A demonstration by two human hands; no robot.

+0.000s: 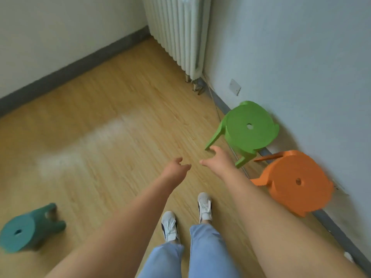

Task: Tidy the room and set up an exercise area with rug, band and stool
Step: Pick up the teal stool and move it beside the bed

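- Both arms reach out in front. The left hand (pixel 176 167) holds nothing, and its fingers are loosely bent.
- The right hand (pixel 217 157) holds nothing too. Its thumb and fingers are spread a little, like it is ready to grab.
- The green stool (pixel 249 127) lies tipped on its side, close to the wall (pixel 301 57) on the right. One of its legs points at the right hand, and the hand is just beside the end of that leg. I cannot tell if they touch.
- The orange stool (pixel 297 181) lies tipped over too, just beside the green one, by the same wall.
- The teal stool (pixel 26 231) lies on its side well apart from them, on the left of the wood floor (pixel 120 107).
- I see no rug and no band here.
- I think the job right now is to pick up the green stool. A good way is to grab the near leg with the right hand and put the left hand on the round seat edge. Two hands keep it from swinging.
- A thin cord (pixel 215 110) runs along the bottom of the wall, past the green stool. Take care that a leg does not catch on it.
- Lift the stool away from the wall first, so it does not bump the orange stool.
- Then turn it so all its legs point down, and set it flat on the floor.
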